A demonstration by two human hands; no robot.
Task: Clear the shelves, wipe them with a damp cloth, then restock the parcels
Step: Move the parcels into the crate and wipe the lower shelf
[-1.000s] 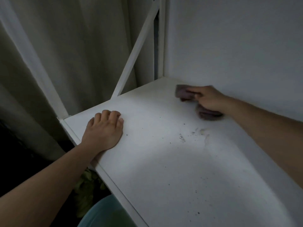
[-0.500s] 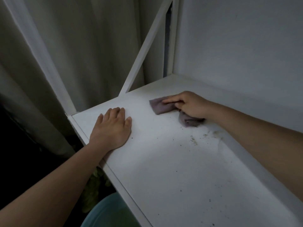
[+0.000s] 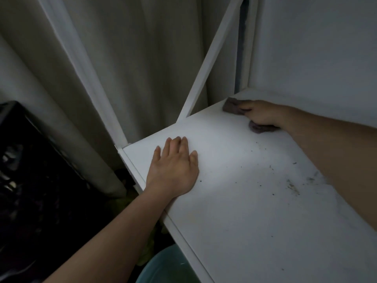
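A white shelf board (image 3: 234,211) fills the lower right, bare of parcels. My right hand (image 3: 263,115) presses a crumpled purple-grey cloth (image 3: 231,106) against the board at its far back corner, next to the wall; fingers curl over the cloth. Part of the cloth bulges out under the heel of that hand. My left hand (image 3: 175,168) lies flat, fingers straight, on the board near its left front edge. Dark crumbs and dust streaks (image 3: 293,184) lie on the board beneath my right forearm.
White frame posts and a diagonal brace (image 3: 206,66) rise behind the shelf, with pale curtains behind them. A black crate (image 3: 36,172) stands at the left. A teal basin (image 3: 167,266) sits below the shelf's front edge. A white wall closes the right side.
My right hand slid the cloth left across the board, then back into the far corner. The left hand stayed flat in place. The view swung left, showing the black crate.
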